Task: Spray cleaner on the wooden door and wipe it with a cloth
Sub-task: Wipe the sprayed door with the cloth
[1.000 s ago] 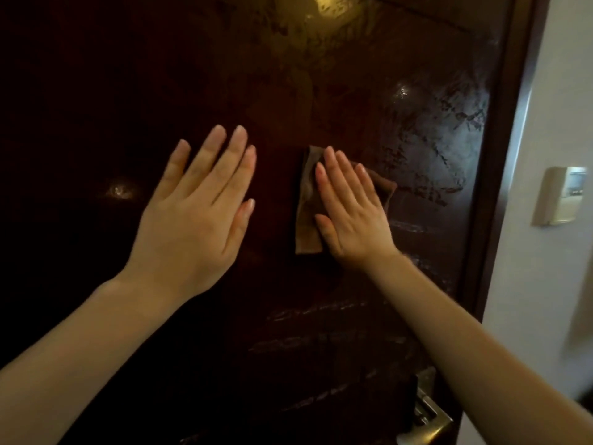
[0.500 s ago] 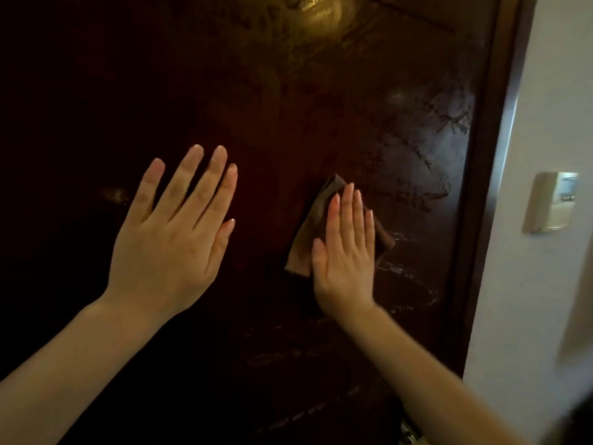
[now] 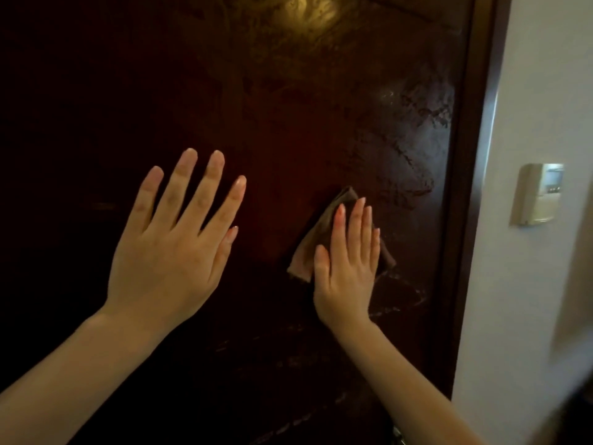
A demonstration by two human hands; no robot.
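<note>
Your left arm: it is bare. It comes in from the bottom left corner and reaches up toward the door.
Your left hand (image 3: 167, 252): it is open wide, with the fingers straight and spread apart. It holds nothing. The palm faces the wood, but I cannot tell if it touches.
Your right arm: it is bare too, and comes up from the bottom right.
Your right hand (image 3: 346, 277): it is flat, with the fingers straight, close together and pointing up. It presses the cloth onto the door.
Cloth (image 3: 316, 239): it is brown and folded, and lies under your right palm and fingers. One corner pokes out above your fingertips. One edge sticks out by your thumb, and a small bit shows by your little finger.
Door (image 3: 321, 123): it is dark red-brown wood and fills most of the view. The cloth sits on it, right of the middle.
Wet marks (image 3: 401, 300): pale streaks lie just below and right of your right hand. More smudges show higher up on the right.
Shine (image 3: 308, 14): a yellow spot of light glows at the top of the door.
Door frame (image 3: 465, 187): a dark strip runs down the door's right side.
Wall (image 3: 529, 91): it is pale and stands right of the frame.
Wall box (image 3: 539, 194): a small cream box with a tiny screen sits on the wall.
</note>
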